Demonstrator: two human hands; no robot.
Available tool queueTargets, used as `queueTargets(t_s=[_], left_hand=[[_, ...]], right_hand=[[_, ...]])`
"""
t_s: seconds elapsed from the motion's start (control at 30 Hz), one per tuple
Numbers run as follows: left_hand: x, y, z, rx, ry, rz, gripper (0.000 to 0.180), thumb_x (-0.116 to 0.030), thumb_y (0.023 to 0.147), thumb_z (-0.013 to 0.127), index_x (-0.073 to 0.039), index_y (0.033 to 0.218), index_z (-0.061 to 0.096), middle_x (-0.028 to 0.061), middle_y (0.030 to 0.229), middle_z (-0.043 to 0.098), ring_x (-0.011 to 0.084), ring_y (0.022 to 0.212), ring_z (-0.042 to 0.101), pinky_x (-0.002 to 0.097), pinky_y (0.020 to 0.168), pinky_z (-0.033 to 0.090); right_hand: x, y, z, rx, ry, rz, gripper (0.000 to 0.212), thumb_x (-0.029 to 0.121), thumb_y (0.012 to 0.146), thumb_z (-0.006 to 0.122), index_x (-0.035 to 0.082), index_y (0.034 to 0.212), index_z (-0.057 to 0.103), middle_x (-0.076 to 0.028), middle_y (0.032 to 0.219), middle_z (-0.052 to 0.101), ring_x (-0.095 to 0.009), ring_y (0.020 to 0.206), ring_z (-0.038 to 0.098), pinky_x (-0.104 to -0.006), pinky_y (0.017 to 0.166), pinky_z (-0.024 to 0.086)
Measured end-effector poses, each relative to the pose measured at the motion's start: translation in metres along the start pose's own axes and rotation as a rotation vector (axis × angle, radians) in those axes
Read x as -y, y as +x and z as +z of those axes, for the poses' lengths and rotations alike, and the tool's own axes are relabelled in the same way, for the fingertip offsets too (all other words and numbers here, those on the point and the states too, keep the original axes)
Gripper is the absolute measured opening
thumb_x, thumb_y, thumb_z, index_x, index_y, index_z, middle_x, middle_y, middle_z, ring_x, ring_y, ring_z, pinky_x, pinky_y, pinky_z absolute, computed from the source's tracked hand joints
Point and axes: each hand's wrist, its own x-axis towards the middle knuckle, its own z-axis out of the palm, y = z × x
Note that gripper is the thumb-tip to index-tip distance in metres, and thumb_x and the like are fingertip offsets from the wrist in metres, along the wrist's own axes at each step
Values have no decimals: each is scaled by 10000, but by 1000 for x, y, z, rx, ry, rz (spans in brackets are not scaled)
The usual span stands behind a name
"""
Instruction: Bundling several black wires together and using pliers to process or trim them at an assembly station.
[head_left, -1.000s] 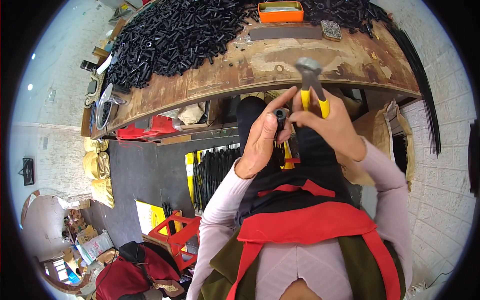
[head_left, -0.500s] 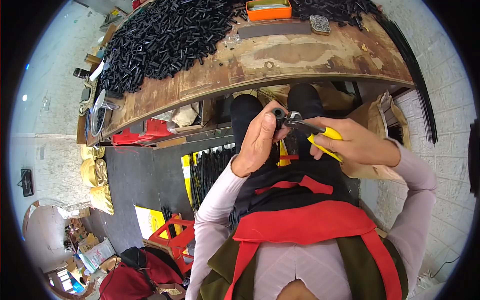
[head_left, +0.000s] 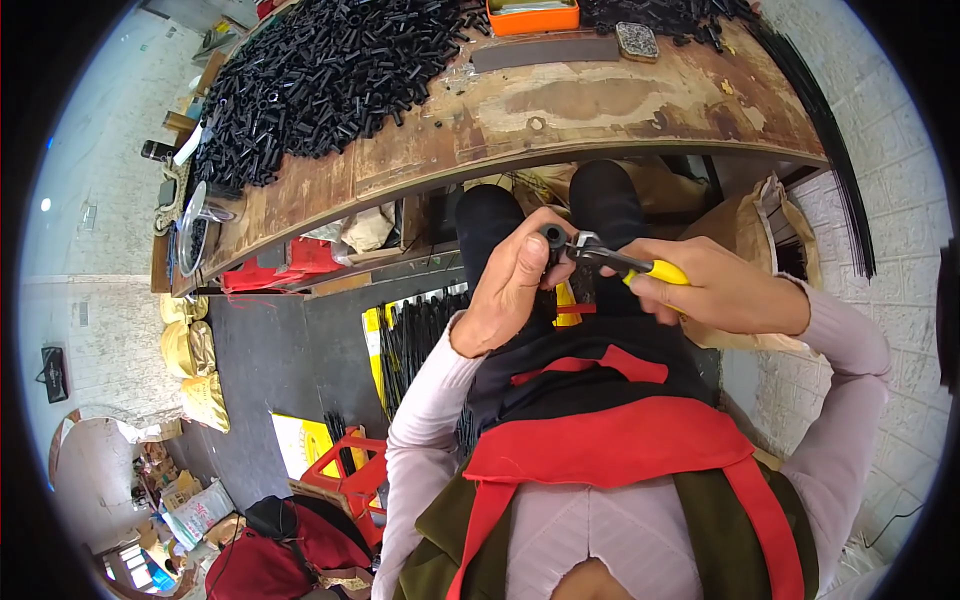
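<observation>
Above my lap, my left hand (head_left: pixel 503 288) is closed around a small black tubular part (head_left: pixel 552 236), its hollow end facing up beside the thumb. My right hand (head_left: pixel 722 285) grips pliers (head_left: pixel 668 271) with yellow handles. The metal jaws lie against the right side of the black part, close to my left fingertips. What exactly sits between the jaws is too small to tell. Much of the black part is hidden by my left fingers.
A worn wooden workbench (head_left: pixel 500 120) curves in front of my knees. On it are a large heap of black tubes (head_left: pixel 320 85), an orange tray (head_left: pixel 533 17), a grey strip (head_left: pixel 545 55) and a small clear box (head_left: pixel 637 41). Long black rods (head_left: pixel 830 150) hang at the right end.
The yellow handles have come closer together in my right hand, and the pliers have tilted slightly. My left hand still holds the black part in nearly the same place.
</observation>
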Motion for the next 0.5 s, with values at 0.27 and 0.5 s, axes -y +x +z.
queueTargets(t_s=[0.27, 0.5], left_hand=[[-9, 5, 6, 24, 78, -13, 626, -574, 1006, 316, 1, 1102, 544, -17, 712, 430, 75, 637, 355, 231, 598, 303], [-139, -5, -148, -131, -333, 359, 542, -416, 1054, 311, 21, 1328, 478, -33, 664, 407, 79, 556, 357, 219, 506, 316]], right_hand=[[10, -5, -14, -15, -184, 39, 274, 255, 981, 543, 20, 1122, 548, -57, 620, 547, -141, 570, 561, -314, 554, 434], [-110, 73, -56, -665, -342, -310, 396, 340, 944, 594, 27, 1183, 548, -157, 828, 623, -259, 749, 613, -385, 678, 480]])
